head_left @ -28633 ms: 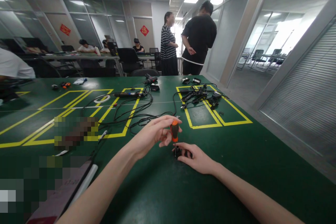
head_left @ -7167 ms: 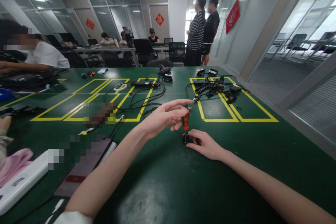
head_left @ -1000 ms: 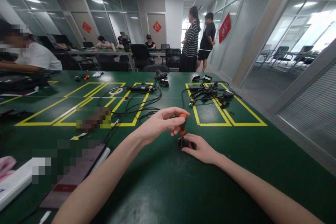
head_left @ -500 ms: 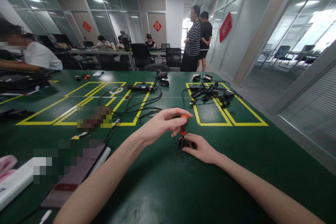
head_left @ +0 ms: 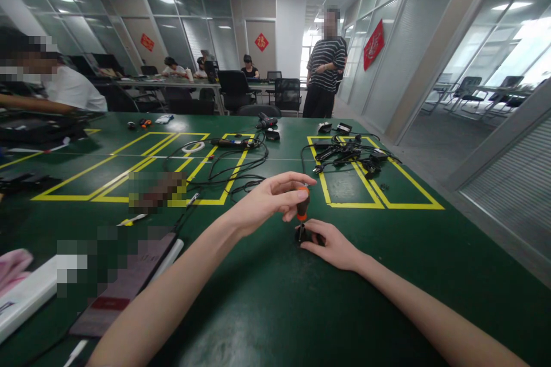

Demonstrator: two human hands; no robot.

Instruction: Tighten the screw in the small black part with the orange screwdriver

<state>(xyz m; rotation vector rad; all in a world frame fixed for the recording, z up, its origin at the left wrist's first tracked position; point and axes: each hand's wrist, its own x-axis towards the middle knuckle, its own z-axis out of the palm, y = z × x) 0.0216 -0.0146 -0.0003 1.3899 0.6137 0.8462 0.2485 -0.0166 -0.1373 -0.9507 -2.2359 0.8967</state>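
Observation:
A short screwdriver with an orange and black handle stands nearly upright in front of me. My left hand grips its handle from the left, thumb and fingers around the top. The metal shaft points down into a small black part on the green table. My right hand is closed around that part from the right and covers much of it, so its kind is hard to make out. The tip of the screwdriver is too small to see clearly.
Black cables and adapters lie inside yellow tape outlines at the back right. A power drill rests at the far edge. To the left are a phone-like slab and a white box. Several people sit or stand beyond.
Both hands keep their places on the screwdriver and black part, and the handle appears slightly turned. The view has shifted a little. A standing person in stripes has turned toward the camera.

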